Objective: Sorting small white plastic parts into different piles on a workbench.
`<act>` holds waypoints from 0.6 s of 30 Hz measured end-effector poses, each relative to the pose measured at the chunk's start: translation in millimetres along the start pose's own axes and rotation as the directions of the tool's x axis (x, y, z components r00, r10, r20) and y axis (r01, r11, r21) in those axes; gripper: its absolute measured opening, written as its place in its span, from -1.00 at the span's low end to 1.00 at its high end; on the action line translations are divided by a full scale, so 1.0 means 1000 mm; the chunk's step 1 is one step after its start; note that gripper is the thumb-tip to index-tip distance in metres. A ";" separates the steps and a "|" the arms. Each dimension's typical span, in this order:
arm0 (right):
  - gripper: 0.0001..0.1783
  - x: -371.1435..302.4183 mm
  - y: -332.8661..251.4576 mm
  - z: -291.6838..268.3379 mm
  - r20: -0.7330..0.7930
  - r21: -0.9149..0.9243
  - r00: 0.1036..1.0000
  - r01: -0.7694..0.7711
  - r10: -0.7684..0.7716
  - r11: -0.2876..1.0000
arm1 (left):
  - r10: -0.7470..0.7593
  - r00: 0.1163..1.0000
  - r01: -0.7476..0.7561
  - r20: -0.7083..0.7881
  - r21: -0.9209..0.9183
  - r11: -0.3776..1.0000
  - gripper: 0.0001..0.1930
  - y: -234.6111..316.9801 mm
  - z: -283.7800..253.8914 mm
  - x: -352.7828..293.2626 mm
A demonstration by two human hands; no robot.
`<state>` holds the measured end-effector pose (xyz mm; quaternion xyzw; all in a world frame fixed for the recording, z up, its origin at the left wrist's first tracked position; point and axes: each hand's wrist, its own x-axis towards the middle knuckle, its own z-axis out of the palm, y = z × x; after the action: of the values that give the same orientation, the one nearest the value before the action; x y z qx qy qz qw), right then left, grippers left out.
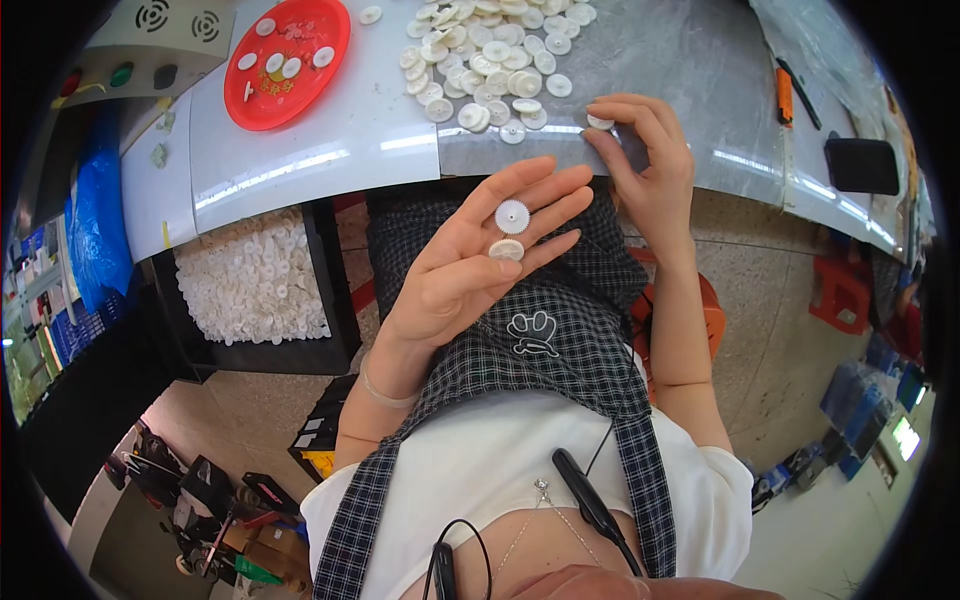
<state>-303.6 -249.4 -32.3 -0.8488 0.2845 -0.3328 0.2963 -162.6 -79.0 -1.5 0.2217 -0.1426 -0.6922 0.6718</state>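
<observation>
My left hand (450, 265) is turned palm up over my lap, fingers stretched out. A small white plastic gear (512, 216) lies flat across its fingers, teeth and centre hub showing. A second white gear (506, 249) sits tilted beside it, held under the thumb tip. At the table's near edge, my right hand (650, 160) pinches another white gear (600, 122) between thumb and forefinger, partly hidden by the fingers. Just to the left of that hand, a heap of white gears (495, 60) spreads over the grey tabletop.
A red plate (245, 110) with several white gears stands at the table's left. Below it, a black bin (345, 320) is full of white gears. An orange cutter (784, 95) and a dark phone (862, 166) lie right. A grey machine (150, 45) stands far left.
</observation>
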 end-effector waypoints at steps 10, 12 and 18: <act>-0.58 -0.007 -0.014 -0.004 -0.022 0.313 0.998 -0.048 0.058 0.949 | -0.032 0.999 0.030 -0.024 -0.091 0.995 -0.17 0.004 0.000 0.003; -0.54 -0.007 -0.019 -0.003 -0.028 0.427 0.998 -0.038 0.055 0.903 | -0.055 0.998 0.050 -0.012 -0.247 0.968 -0.15 0.006 -0.002 0.003; -0.50 -0.005 -0.022 -0.003 -0.060 0.441 0.997 -0.019 0.051 0.897 | -0.017 1.000 0.012 -0.012 -0.316 0.949 -0.25 0.005 -0.006 0.002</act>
<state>-302.4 -232.4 -17.6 -0.7424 0.2273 -0.4126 0.4764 -155.1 -81.1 -4.8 0.1175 -0.0234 -0.7094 0.6946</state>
